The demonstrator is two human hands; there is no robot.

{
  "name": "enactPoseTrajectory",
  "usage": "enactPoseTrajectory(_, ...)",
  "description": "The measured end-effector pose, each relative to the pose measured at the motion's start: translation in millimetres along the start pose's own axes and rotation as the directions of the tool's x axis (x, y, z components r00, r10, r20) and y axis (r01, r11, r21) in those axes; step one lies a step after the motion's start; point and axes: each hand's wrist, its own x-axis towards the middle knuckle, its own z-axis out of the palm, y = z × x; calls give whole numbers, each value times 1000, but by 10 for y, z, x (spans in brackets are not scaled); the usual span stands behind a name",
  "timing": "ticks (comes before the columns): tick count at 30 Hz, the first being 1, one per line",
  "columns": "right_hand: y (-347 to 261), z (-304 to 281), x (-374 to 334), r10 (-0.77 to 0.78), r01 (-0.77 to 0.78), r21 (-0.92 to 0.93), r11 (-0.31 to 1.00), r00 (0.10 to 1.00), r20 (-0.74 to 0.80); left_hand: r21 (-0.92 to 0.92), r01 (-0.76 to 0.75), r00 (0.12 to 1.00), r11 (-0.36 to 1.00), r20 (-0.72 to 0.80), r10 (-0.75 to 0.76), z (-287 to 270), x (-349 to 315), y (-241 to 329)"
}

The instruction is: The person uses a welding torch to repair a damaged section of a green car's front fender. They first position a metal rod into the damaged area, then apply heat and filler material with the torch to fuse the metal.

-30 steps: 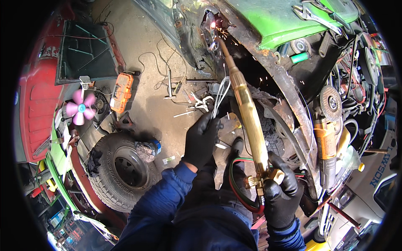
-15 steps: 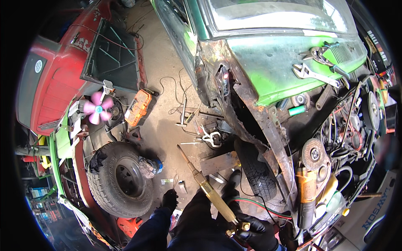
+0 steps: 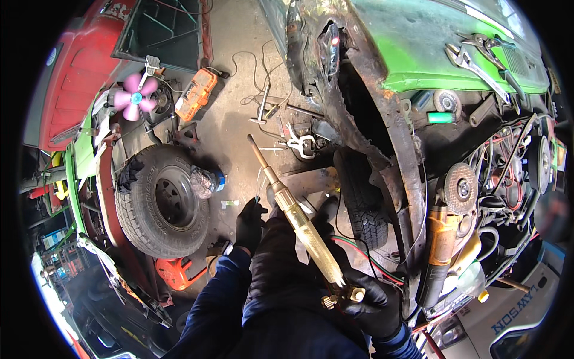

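Observation:
A brass gas torch [image 3: 312,242] slants across the middle, its narrow tip pointing up and left over the floor. My black-gloved right hand [image 3: 373,302] is closed around its valve end, near the brass knobs. Red and green hoses [image 3: 366,256] run beside it to the right. My left hand [image 3: 250,224], also gloved in black, is closed in front of my legs. Thin wire [image 3: 259,184] sticks up from its fingers; where they grip it is partly hidden. No flame shows at the torch tip.
A rusty, cut-open green car body [image 3: 385,119] stands right, with an angle grinder [image 3: 445,239] and adjustable wrench [image 3: 478,69] on it. Left are a loose wheel [image 3: 134,206], a pink fan [image 3: 133,97] and an orange case [image 3: 196,94]. Clamps [image 3: 299,143] and cables lie on the floor.
My view has tilted down, so the car and floor things sit higher. My left hand has come up and nearer with the wire. The torch stays in my right hand, its tip higher in view.

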Motion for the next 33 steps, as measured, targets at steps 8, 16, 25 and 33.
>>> enactPoseTrajectory(8,-137,175,151,-99,105,-105,989,993,60,-56,-23,999,998,-23,22,-67,125,447)
enactPoseTrajectory(16,-229,424,146,-39,44,7,999,941,-336,-266,-35,986,963,148,77,140,291,1207)
enactPoseTrajectory(25,-407,532,194,-91,55,-80,995,813,-575,-336,-139,930,932,278,239,414,317,2178)
enactPoseTrajectory(33,-377,518,369,-123,75,-102,992,749,-651,-429,-130,910,894,306,279,605,396,2521)
